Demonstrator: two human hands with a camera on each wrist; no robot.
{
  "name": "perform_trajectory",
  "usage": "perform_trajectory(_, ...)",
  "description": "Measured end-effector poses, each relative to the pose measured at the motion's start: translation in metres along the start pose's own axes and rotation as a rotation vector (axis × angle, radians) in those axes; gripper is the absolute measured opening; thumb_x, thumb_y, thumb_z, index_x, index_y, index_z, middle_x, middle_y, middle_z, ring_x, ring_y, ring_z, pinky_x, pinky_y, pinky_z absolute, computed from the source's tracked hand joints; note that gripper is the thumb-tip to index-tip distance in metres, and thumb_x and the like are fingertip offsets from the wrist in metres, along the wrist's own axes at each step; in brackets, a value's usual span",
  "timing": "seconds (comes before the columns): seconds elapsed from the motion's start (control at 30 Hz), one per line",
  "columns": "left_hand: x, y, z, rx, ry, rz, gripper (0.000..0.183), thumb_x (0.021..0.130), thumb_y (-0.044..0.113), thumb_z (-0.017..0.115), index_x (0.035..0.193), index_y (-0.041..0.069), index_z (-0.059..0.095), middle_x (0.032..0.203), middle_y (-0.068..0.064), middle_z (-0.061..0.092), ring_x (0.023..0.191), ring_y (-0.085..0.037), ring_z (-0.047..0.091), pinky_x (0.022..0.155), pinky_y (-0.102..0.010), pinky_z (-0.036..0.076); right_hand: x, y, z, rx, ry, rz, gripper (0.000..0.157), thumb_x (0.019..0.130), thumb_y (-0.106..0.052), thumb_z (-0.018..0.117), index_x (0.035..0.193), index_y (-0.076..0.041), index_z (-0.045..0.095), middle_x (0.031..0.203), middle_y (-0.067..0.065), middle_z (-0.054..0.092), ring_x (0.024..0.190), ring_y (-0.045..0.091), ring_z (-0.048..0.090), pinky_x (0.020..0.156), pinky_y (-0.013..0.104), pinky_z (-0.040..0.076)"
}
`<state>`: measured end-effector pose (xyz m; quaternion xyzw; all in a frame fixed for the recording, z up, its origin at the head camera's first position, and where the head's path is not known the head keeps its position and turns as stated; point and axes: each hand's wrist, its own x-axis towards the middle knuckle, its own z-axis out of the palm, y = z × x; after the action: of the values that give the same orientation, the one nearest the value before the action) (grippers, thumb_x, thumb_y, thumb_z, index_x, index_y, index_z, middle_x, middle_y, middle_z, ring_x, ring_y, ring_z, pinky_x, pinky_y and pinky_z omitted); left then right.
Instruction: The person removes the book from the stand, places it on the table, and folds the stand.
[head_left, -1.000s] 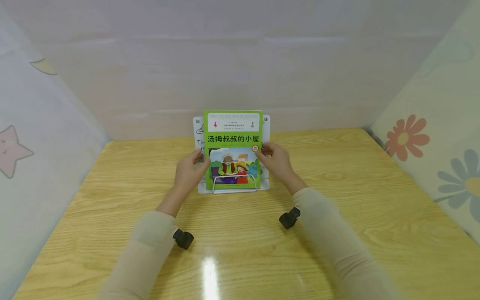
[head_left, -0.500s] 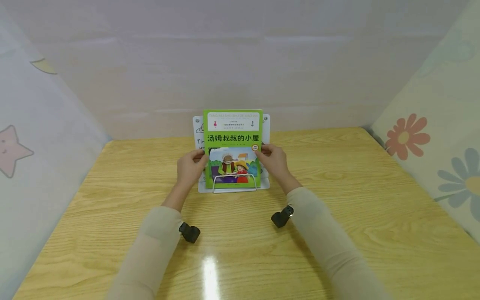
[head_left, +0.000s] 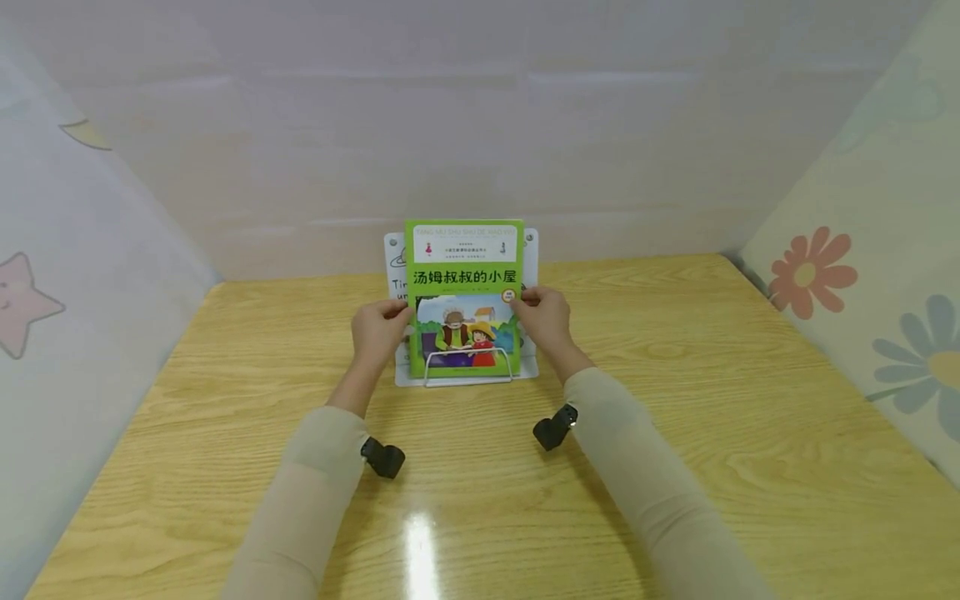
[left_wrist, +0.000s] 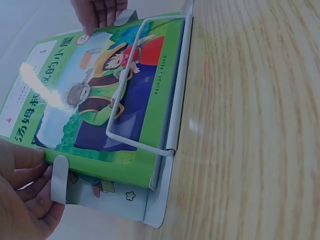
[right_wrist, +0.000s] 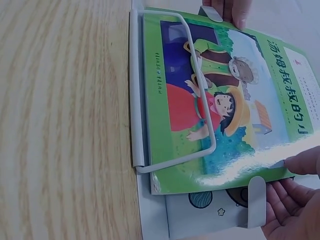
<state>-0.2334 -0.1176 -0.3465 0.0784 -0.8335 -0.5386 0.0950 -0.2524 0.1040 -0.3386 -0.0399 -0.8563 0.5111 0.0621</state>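
So the book (head_left: 465,302) was sitting front and centre on a white stand (head_left: 530,258), green cover facing the person, title in Chinese characters over a drawing of a bearded figure and a kid in a yellow hat. Its lower part was tucked behind the stand's wire loop (right_wrist: 175,160), and the stand itself was on the wood-grain worktop (head_left: 675,333), near the back edge.

The left hand (head_left: 377,333) pinched the book's left edge, thumb at the front and fingers curled round behind, right by a side tab (left_wrist: 60,180). The right hand (head_left: 546,319) did much the same on the other edge, its thumb tip on the glossy cover (that glare in the wrist view was brutal) and its fingers partly hidden by the other tab (right_wrist: 257,200). Couldn't tell how much of the stand either grip took in.

Both arms had cream sleeves (head_left: 300,500). Off to the right, the wall had a red flower (head_left: 813,273) on it; a pink star (head_left: 22,307) was on the left one.
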Motion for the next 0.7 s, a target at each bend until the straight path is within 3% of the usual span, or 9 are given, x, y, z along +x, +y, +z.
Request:
perform_trajectory(0.3,0.002,0.002,-0.001,0.021,0.004,-0.038,0.023,0.080,0.013,0.060,0.100,0.002,0.063,0.092,-0.012,0.061,0.080,-0.019,0.056,0.063,-0.024,0.049,0.004,-0.005,0.003,-0.030,0.027,0.046,0.021,0.082,-0.012,0.056,0.094,0.005,0.059,0.086,0.013,0.055,0.076,0.020,0.050,0.061,0.025,0.045)
perform_trajectory(0.7,0.007,0.004,-0.004,0.019,0.028,0.006,0.022,0.079,0.013,0.062,0.098,0.001,0.064,0.091,-0.012,0.062,0.080,-0.019,0.056,0.067,-0.025,0.048,0.010,-0.011,-0.001,-0.002,-0.012,0.024,0.020,0.083,-0.011,0.056,0.094,0.005,0.057,0.087,0.012,0.053,0.076,0.019,0.049,0.061,0.024,0.046)
